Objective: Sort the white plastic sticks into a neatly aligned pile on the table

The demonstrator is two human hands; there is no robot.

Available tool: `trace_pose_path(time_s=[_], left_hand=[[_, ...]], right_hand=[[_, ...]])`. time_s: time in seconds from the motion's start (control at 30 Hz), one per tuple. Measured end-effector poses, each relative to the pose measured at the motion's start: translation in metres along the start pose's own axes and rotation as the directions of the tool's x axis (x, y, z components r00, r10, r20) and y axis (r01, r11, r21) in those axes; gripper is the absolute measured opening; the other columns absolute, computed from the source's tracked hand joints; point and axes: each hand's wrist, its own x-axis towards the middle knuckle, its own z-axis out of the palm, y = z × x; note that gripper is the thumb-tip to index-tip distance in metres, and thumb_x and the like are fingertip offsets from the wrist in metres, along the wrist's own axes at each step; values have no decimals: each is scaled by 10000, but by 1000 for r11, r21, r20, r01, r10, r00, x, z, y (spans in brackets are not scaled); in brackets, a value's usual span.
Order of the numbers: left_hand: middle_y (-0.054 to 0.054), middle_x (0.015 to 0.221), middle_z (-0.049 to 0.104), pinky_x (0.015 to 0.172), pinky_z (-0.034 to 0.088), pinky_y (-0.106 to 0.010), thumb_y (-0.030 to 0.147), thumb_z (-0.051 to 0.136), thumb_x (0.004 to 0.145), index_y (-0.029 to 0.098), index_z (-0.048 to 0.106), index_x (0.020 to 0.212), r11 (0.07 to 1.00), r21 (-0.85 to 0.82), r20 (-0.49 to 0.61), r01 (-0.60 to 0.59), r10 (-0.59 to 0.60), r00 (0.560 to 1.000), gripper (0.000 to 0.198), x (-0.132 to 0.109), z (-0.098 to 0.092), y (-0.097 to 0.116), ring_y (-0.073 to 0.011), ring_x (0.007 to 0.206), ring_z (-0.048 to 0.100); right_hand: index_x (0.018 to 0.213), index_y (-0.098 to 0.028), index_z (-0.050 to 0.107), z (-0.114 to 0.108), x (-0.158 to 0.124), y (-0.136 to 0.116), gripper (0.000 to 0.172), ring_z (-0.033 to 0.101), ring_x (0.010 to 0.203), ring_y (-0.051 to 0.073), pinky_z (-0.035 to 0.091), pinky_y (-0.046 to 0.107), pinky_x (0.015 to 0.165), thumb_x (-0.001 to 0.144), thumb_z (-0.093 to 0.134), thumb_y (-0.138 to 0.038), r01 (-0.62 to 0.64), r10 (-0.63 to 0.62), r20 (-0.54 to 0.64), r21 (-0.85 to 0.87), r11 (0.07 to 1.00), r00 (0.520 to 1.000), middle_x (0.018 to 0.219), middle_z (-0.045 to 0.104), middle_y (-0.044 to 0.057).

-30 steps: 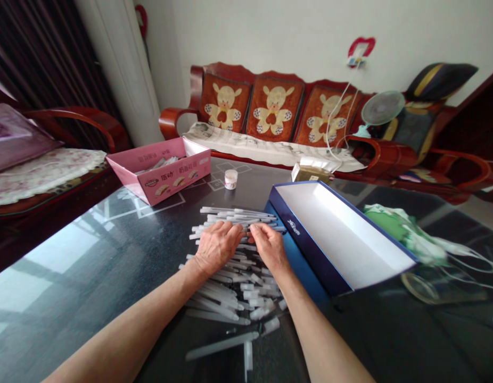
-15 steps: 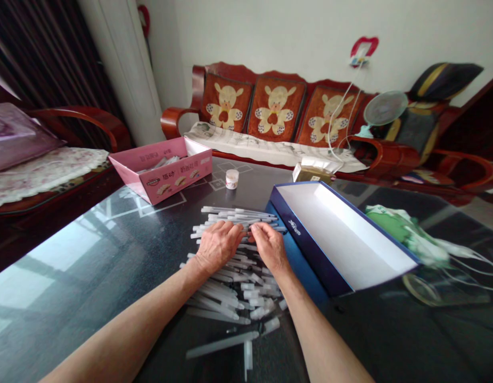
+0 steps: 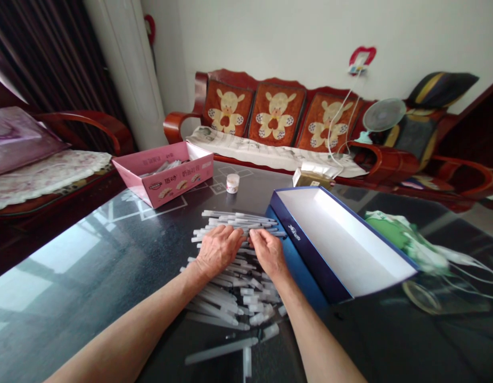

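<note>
My left hand (image 3: 221,246) is closed, palm down, over the pile of pale translucent pens (image 3: 220,306). What looks like a slim pen passes between its fingertips, mostly hidden by the fingers. Close beside it, my right hand (image 3: 267,251) pinches thumb against fingers; anything in that pinch is too small or covered to make out. Beyond both hands, more capped pens (image 3: 238,217) lie roughly side by side. Loose pale caps (image 3: 254,303) are scattered below my right hand. One separate pen barrel (image 3: 220,351) rests nearer to me.
At the left stands a pink box (image 3: 170,183) with pens inside. A blue box with a white inside (image 3: 338,239) lies right of my hands. A small white tub (image 3: 232,183), a tissue pack (image 3: 312,178) and a green-white bag (image 3: 406,234) are also on the dark table (image 3: 90,266).
The view has tilted slightly, so everything sits a little lower in the picture. Both hands stay close together over the pens, with only slight finger movement.
</note>
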Motion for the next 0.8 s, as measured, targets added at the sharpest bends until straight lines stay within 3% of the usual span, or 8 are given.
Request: trace_pose_path(time_s=[0.1, 0.27, 0.5, 0.67, 0.8], left_hand=[[-20, 706, 579, 641, 361, -289, 337, 390, 957, 204, 612, 896, 1000, -8, 1, -2, 2, 1000, 266, 0, -1, 0, -167, 687, 518], [-28, 709, 586, 641, 370, -286, 325, 391, 957, 201, 616, 903, 1000, -8, 5, -2, 2, 1000, 262, 1, -2, 0, -162, 690, 527], [-25, 708, 585, 645, 366, -283, 331, 385, 959, 196, 615, 886, 1000, -5, 20, -7, 7, 1000, 277, 2, -4, 2, -165, 685, 518], [-21, 709, 584, 642, 362, -287, 333, 394, 956, 199, 615, 902, 1000, -6, 13, -7, 7, 1000, 264, 1, -3, 1, -169, 686, 518], [-21, 705, 583, 640, 362, -288, 342, 393, 956, 199, 615, 901, 1000, -4, 8, -7, 7, 1000, 270, 1, -3, 2, -168, 681, 518]], right_hand=[[798, -194, 644, 0, 0, -3, 251, 612, 686, 181, 466, 268, 661, 825, 522, -412, 19, -19, 19, 6, 1000, 1000, 706, 655, 15], [943, -198, 624, 0, 0, -5, 245, 630, 755, 178, 487, 274, 708, 770, 586, -367, -1, 0, 11, 142, 990, 1000, 863, 677, 25], [720, -198, 654, 1, 1, 1, 346, 597, 629, 182, 455, 267, 601, 818, 524, -503, -27, 27, 4, 6, 1000, 1000, 646, 651, 19], [835, -199, 655, -1, 0, -9, 265, 601, 638, 175, 458, 259, 602, 798, 558, -443, -25, 22, 34, 71, 997, 999, 693, 659, 11], [901, -194, 649, -1, 0, -10, 318, 602, 637, 173, 469, 258, 583, 818, 527, -476, -59, 58, 18, 77, 995, 998, 744, 669, 27]])
